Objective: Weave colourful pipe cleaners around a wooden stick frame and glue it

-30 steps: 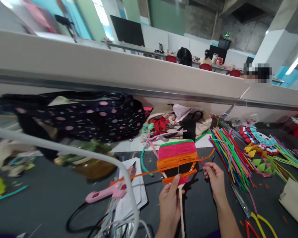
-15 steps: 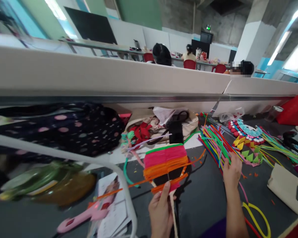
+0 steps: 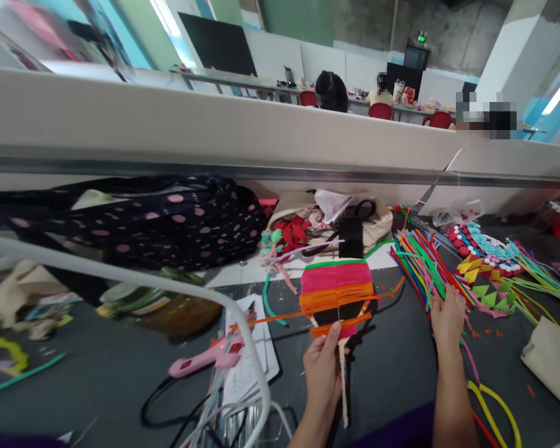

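My left hand [image 3: 323,362] is closed around the lower part of a pipe-cleaner fan [image 3: 338,281]. The fan has a green top edge, pink and orange bands, a dark gap and a cream handle [image 3: 342,389] hanging below my fingers. A long orange pipe cleaner [image 3: 280,318] sticks out from its left side. At the right, my right hand [image 3: 448,318] lies on the near end of a pile of colourful pipe cleaners [image 3: 420,258]. Its fingers are curled against the strands, and their tips are partly hidden.
A pink glue gun [image 3: 208,358] rests on papers [image 3: 256,367] at the left, behind a white curved tube [image 3: 242,323]. Behind are a dark dotted cloth [image 3: 191,227] and a beige bag [image 3: 382,218]. Yellow-handled scissors [image 3: 499,404] and a beaded ornament [image 3: 490,246] lie right. People sit beyond the partition [image 3: 214,134].
The view has swung left, so most things appear further right. My left hand still holds the fan, and my right hand stays at the pile of pipe cleaners.
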`<state>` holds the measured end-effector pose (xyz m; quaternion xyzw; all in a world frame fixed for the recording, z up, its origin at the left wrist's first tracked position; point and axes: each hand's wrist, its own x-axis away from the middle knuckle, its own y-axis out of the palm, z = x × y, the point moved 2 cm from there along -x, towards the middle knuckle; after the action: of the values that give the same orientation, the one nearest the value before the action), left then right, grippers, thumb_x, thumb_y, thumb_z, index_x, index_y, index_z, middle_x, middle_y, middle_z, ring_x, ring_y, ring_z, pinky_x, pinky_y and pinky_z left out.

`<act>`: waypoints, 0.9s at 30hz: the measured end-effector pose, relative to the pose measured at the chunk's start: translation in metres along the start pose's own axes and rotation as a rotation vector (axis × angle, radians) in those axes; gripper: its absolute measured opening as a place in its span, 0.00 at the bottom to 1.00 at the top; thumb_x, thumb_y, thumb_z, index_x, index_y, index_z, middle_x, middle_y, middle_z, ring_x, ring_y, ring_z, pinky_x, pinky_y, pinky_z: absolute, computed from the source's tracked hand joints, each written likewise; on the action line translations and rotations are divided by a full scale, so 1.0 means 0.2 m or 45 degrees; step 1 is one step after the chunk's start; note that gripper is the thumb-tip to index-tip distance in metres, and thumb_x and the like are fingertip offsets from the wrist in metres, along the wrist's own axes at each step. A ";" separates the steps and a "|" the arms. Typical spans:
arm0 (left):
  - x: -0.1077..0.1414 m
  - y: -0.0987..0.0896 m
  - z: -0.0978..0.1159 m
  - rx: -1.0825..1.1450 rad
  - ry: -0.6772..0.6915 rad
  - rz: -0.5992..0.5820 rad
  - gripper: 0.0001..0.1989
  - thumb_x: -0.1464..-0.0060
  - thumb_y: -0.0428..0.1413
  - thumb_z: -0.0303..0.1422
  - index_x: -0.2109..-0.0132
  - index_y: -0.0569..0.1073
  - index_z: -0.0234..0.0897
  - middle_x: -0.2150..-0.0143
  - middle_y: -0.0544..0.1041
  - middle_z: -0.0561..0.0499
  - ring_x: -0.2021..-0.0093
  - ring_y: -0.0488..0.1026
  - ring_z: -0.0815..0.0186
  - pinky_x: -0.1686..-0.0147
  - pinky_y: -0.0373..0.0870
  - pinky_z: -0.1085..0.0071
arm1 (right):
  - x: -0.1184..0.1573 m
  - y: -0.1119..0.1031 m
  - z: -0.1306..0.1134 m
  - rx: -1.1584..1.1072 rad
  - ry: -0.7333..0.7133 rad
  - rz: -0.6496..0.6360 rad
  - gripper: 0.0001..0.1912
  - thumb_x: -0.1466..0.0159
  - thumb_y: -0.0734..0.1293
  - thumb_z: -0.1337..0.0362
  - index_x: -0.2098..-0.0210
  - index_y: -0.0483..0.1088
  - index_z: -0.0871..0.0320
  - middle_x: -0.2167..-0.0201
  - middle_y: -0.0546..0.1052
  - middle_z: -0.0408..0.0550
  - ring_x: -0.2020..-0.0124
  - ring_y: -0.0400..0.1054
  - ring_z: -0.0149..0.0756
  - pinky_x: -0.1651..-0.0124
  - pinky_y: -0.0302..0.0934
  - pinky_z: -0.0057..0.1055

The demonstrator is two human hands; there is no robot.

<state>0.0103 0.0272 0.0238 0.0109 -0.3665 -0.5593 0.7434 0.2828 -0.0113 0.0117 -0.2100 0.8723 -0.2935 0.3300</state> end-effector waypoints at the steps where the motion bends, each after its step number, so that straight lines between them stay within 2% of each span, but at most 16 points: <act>1: 0.00 0.00 0.00 -0.008 -0.003 -0.001 0.19 0.69 0.68 0.41 0.76 0.70 0.33 0.85 0.71 0.56 0.88 0.65 0.73 0.89 0.59 0.79 | 0.00 0.00 0.00 0.022 -0.003 -0.019 0.25 0.41 0.59 0.61 0.47 0.65 0.69 0.47 0.67 0.68 0.42 0.55 0.55 0.40 0.40 0.54; 4: 0.02 0.01 0.01 -0.031 -0.023 -0.010 0.18 0.69 0.68 0.40 0.77 0.70 0.33 0.86 0.71 0.56 0.88 0.65 0.73 0.89 0.59 0.79 | 0.01 0.00 -0.03 0.066 -0.022 -0.052 0.23 0.40 0.59 0.62 0.49 0.67 0.68 0.48 0.68 0.68 0.43 0.57 0.54 0.40 0.40 0.54; 9: 0.02 0.01 0.02 -0.023 -0.041 -0.003 0.17 0.69 0.69 0.37 0.74 0.72 0.33 0.84 0.73 0.56 0.87 0.67 0.71 0.88 0.63 0.78 | 0.03 0.01 -0.09 -0.021 -0.037 -0.104 0.19 0.42 0.61 0.67 0.51 0.69 0.61 0.50 0.71 0.61 0.46 0.61 0.50 0.41 0.45 0.50; 16: 0.02 0.01 0.05 -0.001 -0.051 0.012 0.15 0.69 0.69 0.35 0.75 0.71 0.34 0.85 0.73 0.56 0.88 0.67 0.71 0.89 0.63 0.79 | 0.04 0.02 -0.12 -0.320 0.122 -0.091 0.16 0.46 0.65 0.71 0.58 0.73 0.54 0.53 0.73 0.53 0.45 0.60 0.45 0.39 0.46 0.43; 20: 0.03 0.02 0.06 -0.005 -0.028 -0.004 0.14 0.67 0.68 0.34 0.76 0.71 0.33 0.85 0.73 0.56 0.88 0.68 0.71 0.88 0.63 0.79 | 0.05 0.01 -0.14 -0.310 0.093 -0.095 0.16 0.47 0.66 0.71 0.58 0.73 0.55 0.51 0.72 0.54 0.45 0.60 0.45 0.38 0.43 0.45; 23: 0.03 0.01 0.06 0.001 -0.007 0.012 0.14 0.66 0.68 0.33 0.75 0.70 0.33 0.85 0.73 0.56 0.87 0.68 0.71 0.88 0.64 0.79 | 0.02 -0.03 -0.11 -0.328 0.096 -0.009 0.14 0.45 0.66 0.66 0.58 0.73 0.56 0.51 0.73 0.54 0.45 0.61 0.44 0.37 0.41 0.46; 25: 0.03 0.01 0.06 0.008 -0.008 0.028 0.14 0.67 0.68 0.33 0.75 0.70 0.33 0.85 0.73 0.57 0.87 0.68 0.72 0.88 0.63 0.80 | -0.04 -0.07 -0.07 -0.237 0.085 0.024 0.14 0.42 0.63 0.65 0.57 0.73 0.58 0.52 0.73 0.55 0.46 0.61 0.45 0.39 0.44 0.46; 27: 0.02 0.02 0.06 0.011 -0.009 0.031 0.14 0.67 0.68 0.32 0.74 0.71 0.33 0.85 0.73 0.57 0.88 0.67 0.72 0.89 0.62 0.81 | -0.12 -0.11 -0.01 -0.045 0.069 -0.009 0.16 0.41 0.61 0.67 0.55 0.72 0.63 0.54 0.74 0.59 0.49 0.63 0.47 0.43 0.50 0.44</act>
<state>0.0066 0.0291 0.0366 0.0079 -0.3716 -0.5487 0.7488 0.3010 -0.0137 0.0387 -0.2109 0.8852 -0.2848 0.3014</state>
